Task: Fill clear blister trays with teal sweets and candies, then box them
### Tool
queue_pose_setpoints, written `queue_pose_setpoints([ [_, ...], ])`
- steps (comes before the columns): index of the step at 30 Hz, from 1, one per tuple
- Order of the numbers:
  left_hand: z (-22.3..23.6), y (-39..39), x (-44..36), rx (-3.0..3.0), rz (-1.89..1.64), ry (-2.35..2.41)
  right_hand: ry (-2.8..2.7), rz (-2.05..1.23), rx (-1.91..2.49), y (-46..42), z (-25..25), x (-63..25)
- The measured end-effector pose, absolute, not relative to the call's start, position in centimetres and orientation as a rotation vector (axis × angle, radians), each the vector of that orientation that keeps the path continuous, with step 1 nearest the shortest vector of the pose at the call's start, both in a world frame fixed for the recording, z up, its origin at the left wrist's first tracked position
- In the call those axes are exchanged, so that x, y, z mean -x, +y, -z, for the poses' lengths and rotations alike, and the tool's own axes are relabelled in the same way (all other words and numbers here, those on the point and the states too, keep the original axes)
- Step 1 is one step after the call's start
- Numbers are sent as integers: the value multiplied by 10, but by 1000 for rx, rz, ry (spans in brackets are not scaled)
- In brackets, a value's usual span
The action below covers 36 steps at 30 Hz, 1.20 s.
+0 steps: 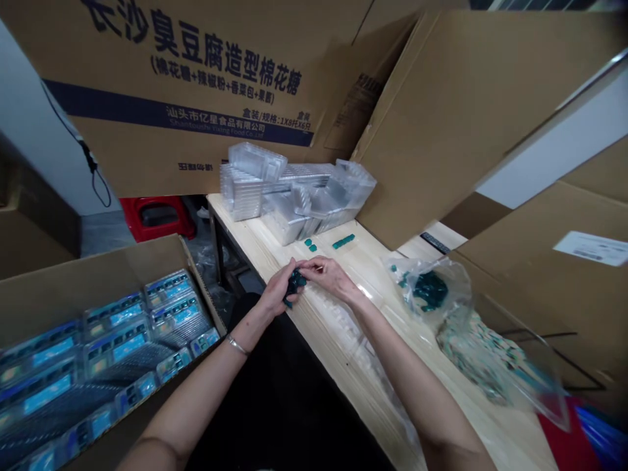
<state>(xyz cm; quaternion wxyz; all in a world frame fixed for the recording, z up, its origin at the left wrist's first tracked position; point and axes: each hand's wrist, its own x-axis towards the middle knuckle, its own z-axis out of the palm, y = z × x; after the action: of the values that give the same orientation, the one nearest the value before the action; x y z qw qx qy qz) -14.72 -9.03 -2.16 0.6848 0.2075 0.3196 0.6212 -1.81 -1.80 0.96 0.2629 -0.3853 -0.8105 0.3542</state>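
Observation:
My left hand [277, 286] is closed around a handful of small dark teal pieces [294, 282], which bulge out past the fingers over the table's near edge. Against that handful, my right hand [330, 275] has its thumb and fingers pinched together; whatever lies between the fingertips is hidden. Just beyond the hands, a few loose teal pieces [311, 244] lie on the table, with a short row of joined teal pieces [343, 241] to their right. What the pieces are exactly is too small to tell.
Clear plastic trays [299, 190] are stacked at the table's back. To the right lie a clear bag of teal pieces [430, 290] and a bag of multicoloured bits [485, 353]. A carton of packed clear boxes [118, 340] stands at left, near a red stool [157, 217]. Large cardboard [206, 85] rises behind.

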Motion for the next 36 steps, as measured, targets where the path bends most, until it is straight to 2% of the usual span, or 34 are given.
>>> queue_pose_setpoints([
  [5, 13, -94, 134, -594, -1391, 749, -1955, -1209, 1116, -34, -16, 15],
  [10, 12, -94, 133, -655, -1410, 775, -1683, -1301, 1134, -38, -24, 1],
  [17, 12, -96, 123, -850, -1446, 1045, -1448, -1546, 1001, -45, -23, -12],
  [22, 16, -94, 125, -1058, -1446, 1143, -1528, -1487, 975, -45, -19, -18],
  [28, 21, -88, 130, -1648, -1566, 1393, -1606, -1412, 1003, -44, -15, -19],
  [36, 20, -90, 129, -1615, -1564, 1329, -1741, -1179, 1078, -48, -18, -13],
])
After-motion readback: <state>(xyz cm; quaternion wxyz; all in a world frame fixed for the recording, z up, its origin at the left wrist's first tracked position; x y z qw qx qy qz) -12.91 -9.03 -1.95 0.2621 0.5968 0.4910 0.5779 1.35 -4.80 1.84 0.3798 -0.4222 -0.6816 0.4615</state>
